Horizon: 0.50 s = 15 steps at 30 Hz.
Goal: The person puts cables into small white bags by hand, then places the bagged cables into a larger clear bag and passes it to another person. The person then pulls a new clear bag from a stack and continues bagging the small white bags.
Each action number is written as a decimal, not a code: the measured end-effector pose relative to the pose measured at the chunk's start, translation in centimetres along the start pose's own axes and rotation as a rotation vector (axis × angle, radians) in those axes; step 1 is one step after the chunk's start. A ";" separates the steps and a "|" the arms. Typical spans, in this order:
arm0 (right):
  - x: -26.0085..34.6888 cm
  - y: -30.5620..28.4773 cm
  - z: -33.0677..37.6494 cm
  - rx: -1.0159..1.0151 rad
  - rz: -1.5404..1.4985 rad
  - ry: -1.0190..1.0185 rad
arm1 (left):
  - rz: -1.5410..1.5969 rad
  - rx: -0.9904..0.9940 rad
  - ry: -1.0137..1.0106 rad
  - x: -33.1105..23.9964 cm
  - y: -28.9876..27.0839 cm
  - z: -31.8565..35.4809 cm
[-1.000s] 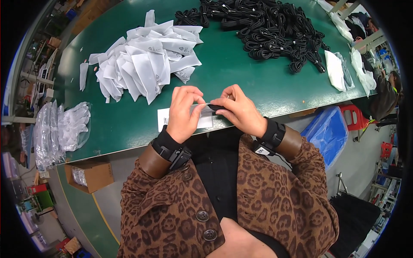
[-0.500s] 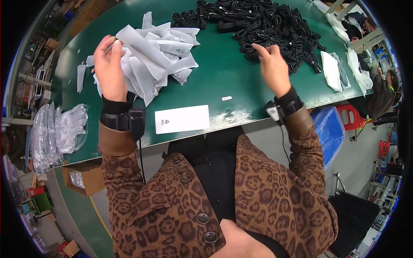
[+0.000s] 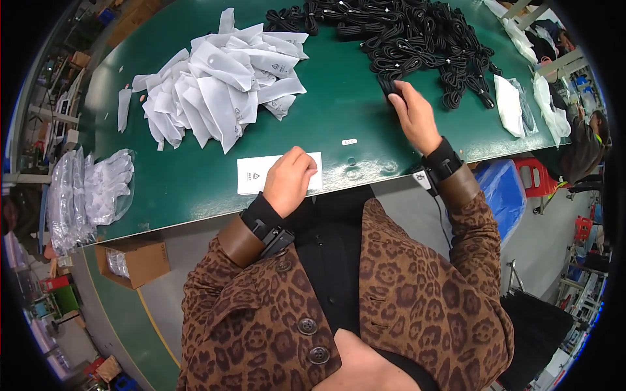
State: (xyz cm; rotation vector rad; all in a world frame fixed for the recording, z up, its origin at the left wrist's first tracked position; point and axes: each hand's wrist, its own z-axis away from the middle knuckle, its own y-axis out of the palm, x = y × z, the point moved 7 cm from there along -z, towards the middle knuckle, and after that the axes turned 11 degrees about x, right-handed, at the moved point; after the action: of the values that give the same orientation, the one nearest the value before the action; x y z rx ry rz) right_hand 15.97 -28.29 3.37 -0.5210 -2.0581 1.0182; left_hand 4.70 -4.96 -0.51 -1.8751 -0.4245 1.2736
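My left hand (image 3: 289,182) is over a flat white printed bag (image 3: 253,174) near the table's front edge. Its fingers are curled and pinched together at the bag's right part; the fingertips are partly hidden. My right hand (image 3: 417,119) grips a coiled black cable (image 3: 388,86), holding it between thumb and fingers just in front of a big heap of black cable coils (image 3: 417,36). To the left, a loose pile of filled white bags (image 3: 218,81) lies on the green table (image 3: 339,111).
A small white label (image 3: 349,141) lies mid-table. Clear-wrapped white gloves (image 3: 107,186) are at the left edge, white packets (image 3: 508,107) at the right. Below the table are a cardboard box (image 3: 134,260), a blue bag (image 3: 501,195) and a red stool (image 3: 536,176). Another person (image 3: 580,150) is at far right.
My left hand has left the pile of filled white bags and come down to the flat bag in front. My right hand has drawn back slightly from the heap with a coiled cable.
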 end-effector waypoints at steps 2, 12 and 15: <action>-1.0 2.4 0.8 0.072 -0.874 0.340 | 0.092 -0.045 -0.063 0.5 0.0 0.1; 7.3 6.8 3.3 0.589 -0.849 0.281 | 0.391 -0.150 -0.269 2.5 -0.1 0.6; 8.1 6.5 3.3 0.468 -0.624 0.046 | 0.408 -0.172 -0.251 2.3 -0.5 0.5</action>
State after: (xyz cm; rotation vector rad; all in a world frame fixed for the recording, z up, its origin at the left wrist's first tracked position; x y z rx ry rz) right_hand 8.49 -20.88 0.53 0.3210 -1.6842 1.0275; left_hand 5.33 -2.93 -1.65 -2.0198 -0.2962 1.8057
